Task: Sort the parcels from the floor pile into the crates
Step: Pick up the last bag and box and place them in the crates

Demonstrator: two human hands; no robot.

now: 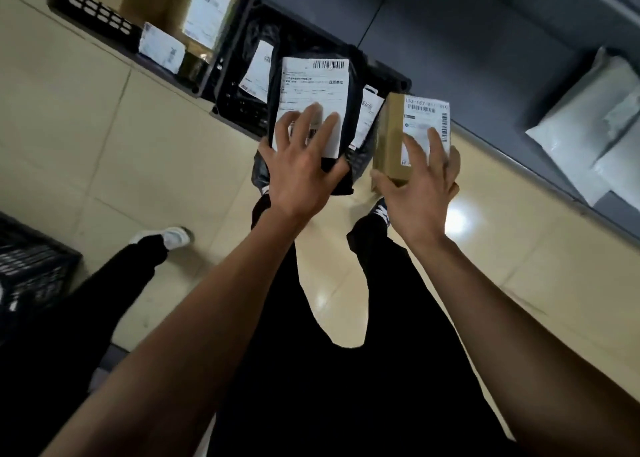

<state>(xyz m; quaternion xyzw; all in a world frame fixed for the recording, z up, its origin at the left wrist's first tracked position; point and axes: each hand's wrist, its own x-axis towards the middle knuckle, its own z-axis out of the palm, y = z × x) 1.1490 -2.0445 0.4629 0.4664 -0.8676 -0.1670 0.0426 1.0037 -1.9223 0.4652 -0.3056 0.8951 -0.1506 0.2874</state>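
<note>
My left hand [301,165] holds a black poly-bag parcel [349,120] with a white shipping label, fingers spread over the label and thumb behind its lower edge. My right hand [420,186] grips a small brown cardboard box [389,138] with a white barcode label. Both parcels hang above a black crate [235,106] that holds other black bagged parcels. To its left a second black crate [93,13] holds brown cardboard boxes with labels.
White poly-bag parcels [585,120] lie at the right on a dark grey surface. Part of another black crate [31,269] shows at the left edge. Another person's leg and white shoe [173,236] stand on the beige tiled floor at left.
</note>
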